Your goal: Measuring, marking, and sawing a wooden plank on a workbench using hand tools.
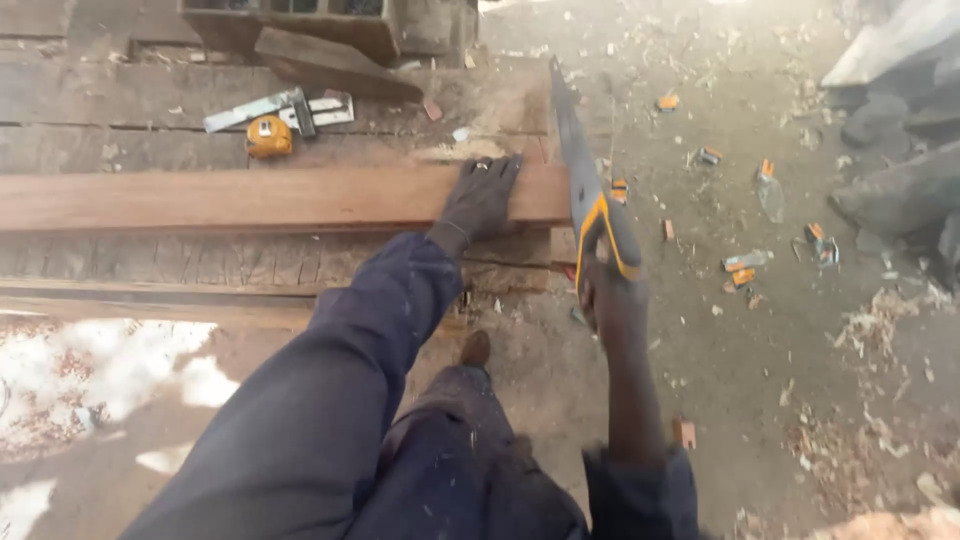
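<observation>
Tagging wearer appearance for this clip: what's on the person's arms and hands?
Left arm: long dark navy sleeve, loose and creased, speckled with pale dust, reaching the wrist. Left hand: dark glove, with a thin pale line where it meets the sleeve. Right arm: same navy sleeve pushed up near the elbow, forearm uncovered. Right hand: no glove visible.

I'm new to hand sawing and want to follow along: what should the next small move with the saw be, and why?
Probably a steady push stroke forward. The right hand grips the handsaw, whose blade sits at the end of the reddish plank, while the left hand presses flat on the plank to hold it on the workbench.
</observation>
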